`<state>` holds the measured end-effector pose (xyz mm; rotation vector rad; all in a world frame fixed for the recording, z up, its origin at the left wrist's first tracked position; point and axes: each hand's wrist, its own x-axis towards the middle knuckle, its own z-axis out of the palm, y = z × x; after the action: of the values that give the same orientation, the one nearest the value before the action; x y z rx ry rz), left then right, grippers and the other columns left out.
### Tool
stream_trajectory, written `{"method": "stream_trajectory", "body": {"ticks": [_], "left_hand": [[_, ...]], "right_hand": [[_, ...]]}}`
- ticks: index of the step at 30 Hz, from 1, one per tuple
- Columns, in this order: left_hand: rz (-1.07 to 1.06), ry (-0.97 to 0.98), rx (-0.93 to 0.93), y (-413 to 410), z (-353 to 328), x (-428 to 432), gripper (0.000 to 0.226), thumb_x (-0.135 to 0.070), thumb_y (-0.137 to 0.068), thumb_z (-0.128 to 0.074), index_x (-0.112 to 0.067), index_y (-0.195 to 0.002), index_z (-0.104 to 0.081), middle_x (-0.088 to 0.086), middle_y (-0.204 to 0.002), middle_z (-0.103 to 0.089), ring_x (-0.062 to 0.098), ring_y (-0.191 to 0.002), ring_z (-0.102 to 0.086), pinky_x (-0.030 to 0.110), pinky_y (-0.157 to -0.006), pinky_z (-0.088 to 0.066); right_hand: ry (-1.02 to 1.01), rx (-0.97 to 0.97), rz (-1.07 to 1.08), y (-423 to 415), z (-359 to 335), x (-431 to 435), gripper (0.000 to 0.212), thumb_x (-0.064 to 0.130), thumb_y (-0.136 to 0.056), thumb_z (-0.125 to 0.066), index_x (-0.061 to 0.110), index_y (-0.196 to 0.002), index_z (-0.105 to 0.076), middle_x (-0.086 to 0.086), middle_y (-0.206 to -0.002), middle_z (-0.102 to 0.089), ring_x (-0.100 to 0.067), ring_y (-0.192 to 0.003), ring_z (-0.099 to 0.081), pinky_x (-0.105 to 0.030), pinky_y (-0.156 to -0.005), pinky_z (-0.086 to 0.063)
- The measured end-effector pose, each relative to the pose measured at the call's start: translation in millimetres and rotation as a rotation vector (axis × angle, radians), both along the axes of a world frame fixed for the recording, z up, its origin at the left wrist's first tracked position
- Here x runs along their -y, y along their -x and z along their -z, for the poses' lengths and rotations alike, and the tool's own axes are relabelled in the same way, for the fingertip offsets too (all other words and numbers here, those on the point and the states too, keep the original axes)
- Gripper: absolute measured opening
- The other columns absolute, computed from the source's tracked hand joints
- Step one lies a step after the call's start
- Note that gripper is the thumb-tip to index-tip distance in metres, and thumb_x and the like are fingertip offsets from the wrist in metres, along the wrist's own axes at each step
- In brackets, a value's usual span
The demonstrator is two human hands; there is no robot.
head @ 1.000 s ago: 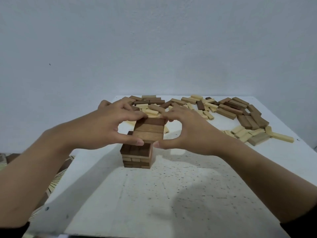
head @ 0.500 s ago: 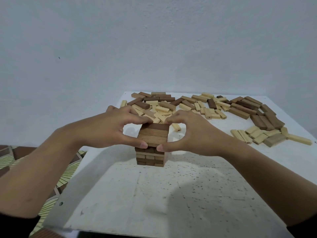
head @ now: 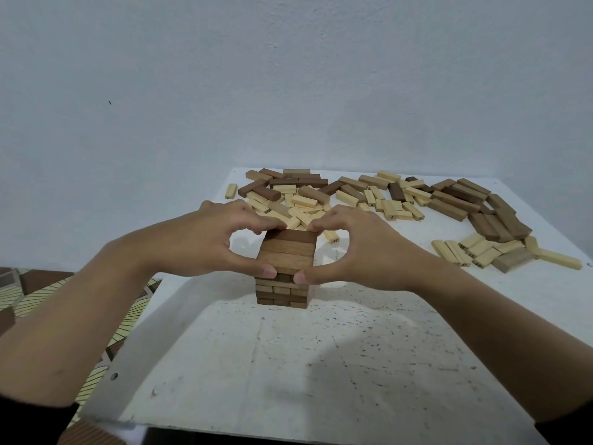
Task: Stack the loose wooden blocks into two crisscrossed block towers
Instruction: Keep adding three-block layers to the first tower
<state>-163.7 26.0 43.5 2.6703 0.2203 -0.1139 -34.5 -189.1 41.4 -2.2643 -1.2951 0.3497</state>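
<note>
A short brown block tower (head: pixel 283 289) stands on the white table (head: pixel 321 364), its layers crisscrossed. Its top layer (head: pixel 287 250) is three brown blocks laid side by side. My left hand (head: pixel 208 242) pinches that layer from the left, thumb on the near edge and fingers on the far edge. My right hand (head: pixel 359 248) pinches it the same way from the right. Loose brown and pale blocks (head: pixel 321 194) lie scattered behind the tower, with a further group (head: pixel 481 220) at the right.
The table's back edge meets a plain grey wall (head: pixel 288 91). A patterned tiled floor (head: pixel 64 303) shows past the table's left edge. One pale block (head: pixel 230 191) lies alone near the far left corner. Bare tabletop spreads in front of the tower.
Both hands have brought the three-block layer down onto the tower and squared it, where a second ago it sat higher and tilted. The view shifted left.
</note>
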Motion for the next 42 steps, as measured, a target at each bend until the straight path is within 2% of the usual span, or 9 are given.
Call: {"method": "stream_trajectory", "body": {"ticks": [5,13,16,20,23,26,30,36,42], "left_hand": [[0.004,0.027,0.036,3,3,-2,0.075,-0.088,-0.063,-0.063,-0.073,-0.133,-0.040,-0.030,-0.129,-0.049,0.007,-0.127,-0.039,0.023,-0.086,-0.036],[-0.011,0.030,0.071,5,1,3,0.073,-0.070,-0.067,-0.070,-0.062,-0.136,-0.047,-0.030,-0.121,-0.053,-0.006,-0.121,-0.040,0.018,-0.085,-0.033],[-0.021,0.048,0.077,5,3,1,0.076,-0.083,-0.065,-0.068,-0.066,-0.136,-0.045,-0.031,-0.118,-0.053,-0.005,-0.118,-0.041,0.019,-0.082,-0.033],[-0.024,0.079,0.088,7,7,-2,0.086,-0.090,-0.052,-0.063,-0.073,-0.133,-0.041,-0.033,-0.117,-0.052,0.004,-0.116,-0.043,0.024,-0.079,-0.036],[-0.034,0.088,0.113,9,10,-5,0.085,-0.089,-0.052,-0.066,-0.071,-0.132,-0.044,-0.033,-0.120,-0.053,0.004,-0.121,-0.044,0.027,-0.082,-0.038],[-0.038,0.113,0.167,11,13,-4,0.070,-0.080,-0.065,-0.074,-0.068,-0.130,-0.050,-0.031,-0.123,-0.055,-0.004,-0.126,-0.044,0.026,-0.095,-0.039],[-0.086,0.226,0.304,14,16,2,0.051,-0.055,-0.076,-0.071,-0.055,-0.126,-0.062,-0.034,-0.121,-0.060,-0.009,-0.120,-0.049,0.018,-0.090,-0.035],[-0.033,0.230,0.311,13,24,4,0.057,-0.075,-0.077,-0.058,-0.061,-0.132,-0.052,-0.035,-0.133,-0.055,-0.004,-0.130,-0.046,0.023,-0.092,-0.036],[-0.072,0.272,0.475,8,25,16,0.030,-0.053,-0.090,-0.056,-0.048,-0.118,-0.066,-0.028,-0.124,-0.061,0.001,-0.123,-0.052,0.025,-0.091,-0.038]], "right_hand": [[0.006,0.022,0.021,-2,5,0,0.068,0.065,-0.065,-0.081,0.040,-0.125,-0.061,0.015,-0.130,-0.052,-0.004,-0.118,-0.039,-0.029,-0.097,-0.029],[-0.021,0.022,0.033,-2,7,2,0.072,0.066,-0.062,-0.082,0.041,-0.126,-0.062,0.019,-0.126,-0.054,-0.004,-0.120,-0.044,-0.035,-0.107,-0.032],[-0.026,0.016,0.036,-2,8,3,0.074,0.067,-0.062,-0.082,0.041,-0.128,-0.061,0.021,-0.125,-0.054,-0.002,-0.118,-0.043,-0.035,-0.107,-0.032],[-0.031,0.018,0.045,-3,12,3,0.086,0.071,-0.059,-0.080,0.040,-0.136,-0.057,0.023,-0.122,-0.056,0.000,-0.114,-0.047,-0.034,-0.103,-0.036],[-0.077,-0.009,0.043,-5,17,6,0.089,0.073,-0.057,-0.079,0.041,-0.137,-0.056,0.025,-0.116,-0.057,0.007,-0.110,-0.049,-0.019,-0.088,-0.037],[-0.148,-0.041,0.052,-7,22,10,0.084,0.074,-0.058,-0.077,0.042,-0.133,-0.060,0.026,-0.113,-0.059,0.010,-0.108,-0.051,-0.014,-0.084,-0.036],[-0.280,-0.114,0.085,-11,28,14,0.071,0.073,-0.064,-0.071,0.040,-0.127,-0.065,0.023,-0.113,-0.064,0.008,-0.108,-0.057,-0.018,-0.084,-0.041],[-0.305,-0.165,0.078,-10,31,16,0.069,0.072,-0.066,-0.070,0.042,-0.127,-0.063,0.024,-0.118,-0.064,0.009,-0.110,-0.057,-0.022,-0.090,-0.046],[-0.428,-0.190,0.119,-9,34,13,0.037,0.062,-0.079,-0.068,0.037,-0.106,-0.069,0.021,-0.106,-0.069,0.004,-0.104,-0.062,-0.030,-0.090,-0.053]]}}
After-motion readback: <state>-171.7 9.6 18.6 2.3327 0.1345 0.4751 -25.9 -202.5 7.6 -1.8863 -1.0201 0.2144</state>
